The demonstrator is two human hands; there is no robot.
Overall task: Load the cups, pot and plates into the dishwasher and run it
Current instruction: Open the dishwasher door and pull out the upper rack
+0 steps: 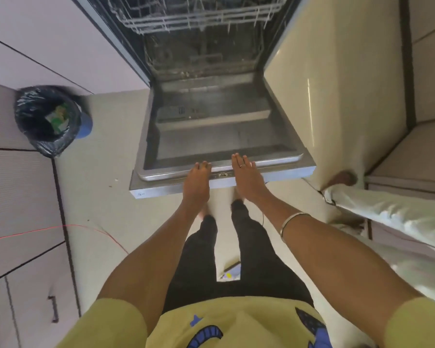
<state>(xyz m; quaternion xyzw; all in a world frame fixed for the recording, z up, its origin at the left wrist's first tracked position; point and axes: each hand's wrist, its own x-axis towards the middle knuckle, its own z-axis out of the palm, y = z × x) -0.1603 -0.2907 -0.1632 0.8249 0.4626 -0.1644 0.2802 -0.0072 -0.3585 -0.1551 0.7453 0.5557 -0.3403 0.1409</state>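
Both hands flat with fingers straight, left hand (197, 177) and right hand (245, 173) resting on front edge of the lowered dishwasher door (211, 136), racks (196, 18) look bare, no cups/pot/plates visible; leaning weight could strain the door hinges

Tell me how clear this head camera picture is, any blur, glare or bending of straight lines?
Head view: wide-angle bending curves the cabinet edges and floor lines; the dishwasher door is fairly sharp; the left hand and right hand at its front edge are slightly soft; a bright glare streak runs down the glossy cabinet panel; the rack interior is dark.
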